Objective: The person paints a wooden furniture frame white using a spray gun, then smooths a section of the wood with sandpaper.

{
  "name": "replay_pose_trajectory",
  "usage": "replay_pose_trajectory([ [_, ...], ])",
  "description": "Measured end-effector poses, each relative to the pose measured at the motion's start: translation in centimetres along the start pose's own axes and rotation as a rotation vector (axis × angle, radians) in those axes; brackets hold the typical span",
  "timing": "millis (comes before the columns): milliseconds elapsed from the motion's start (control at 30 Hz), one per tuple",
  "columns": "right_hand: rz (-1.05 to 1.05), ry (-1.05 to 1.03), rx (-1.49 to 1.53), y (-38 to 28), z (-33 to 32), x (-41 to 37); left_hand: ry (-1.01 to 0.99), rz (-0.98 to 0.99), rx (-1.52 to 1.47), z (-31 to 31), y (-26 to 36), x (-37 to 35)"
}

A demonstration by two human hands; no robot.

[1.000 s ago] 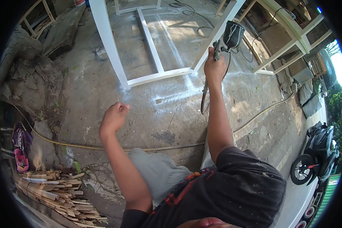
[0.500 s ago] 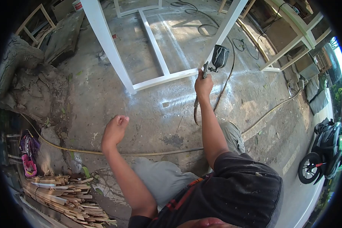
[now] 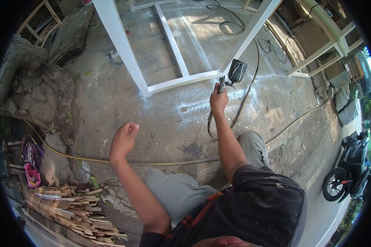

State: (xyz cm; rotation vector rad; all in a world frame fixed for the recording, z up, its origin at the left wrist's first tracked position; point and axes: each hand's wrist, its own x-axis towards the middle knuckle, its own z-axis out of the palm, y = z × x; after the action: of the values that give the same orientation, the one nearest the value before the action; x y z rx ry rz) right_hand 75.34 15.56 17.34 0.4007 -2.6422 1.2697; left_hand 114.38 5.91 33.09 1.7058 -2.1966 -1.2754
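- The right hand is gripping the handle of a spray gun, with the fingers clamping tight around it and the arm stretching forward
- The spray gun is sitting upright in that grip, carrying its dark cup on top and hanging just beside the near corner of a white frame
- A dark hose is trailing from under the gun, looping down past the wrist and curving away over the concrete floor
- The left hand is hovering out to the side, well apart from the gun, with its fingers curling together into a loose fist that is holding nothing
- The white frame is resting on the floor, its rails running away from the person
- A pale hose is lying across the floor between the hands and the person's knees
- A heap of wood offcuts is lying at the far left, and a motorbike is standing at the right edge
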Motion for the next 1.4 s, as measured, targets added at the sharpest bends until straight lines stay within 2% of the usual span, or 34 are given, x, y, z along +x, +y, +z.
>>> replay_pose_trajectory([
  [200,-0.146,0.114,0.118,-4.6,-2.9,3.7,0.014,-0.027,0.015,-0.3,-0.5,0.0],
  [500,-0.275,0.191,0.296,-19.9,-18.3,10.8,-0.008,0.029,0.034,0.3,1.4,1.1],
  [567,-0.272,0.178,0.391,-21.5,-21.6,12.5,-0.013,0.033,0.045,0.4,1.7,1.0],
  [667,-0.446,0.294,0.462,-22.2,-25.9,14.7,0.003,0.034,0.053,0.4,2.1,0.7],
  [733,-0.487,0.341,0.486,-21.6,-27.5,15.5,0.021,0.043,0.071,0.5,2.2,0.5],
  [867,-0.257,0.191,0.385,-17.5,-27.6,15.5,0.036,0.060,0.095,0.9,3.9,-0.1],
  [933,-0.186,0.114,0.291,-14.2,-25.7,15.1,0.024,0.082,0.112,1.3,4.8,-0.5],
  [1033,-0.191,0.042,0.217,-9.6,-23.0,12.7,0.017,0.103,0.170,1.6,6.8,-2.0],
  [1200,-0.044,-0.156,0.185,-2.6,-18.9,9.2,0.026,0.109,0.203,2.2,8.7,-4.0],
  [1400,0.031,-0.241,0.045,4.7,-14.3,4.5,0.034,0.088,0.266,3.1,9.8,-6.3],
])
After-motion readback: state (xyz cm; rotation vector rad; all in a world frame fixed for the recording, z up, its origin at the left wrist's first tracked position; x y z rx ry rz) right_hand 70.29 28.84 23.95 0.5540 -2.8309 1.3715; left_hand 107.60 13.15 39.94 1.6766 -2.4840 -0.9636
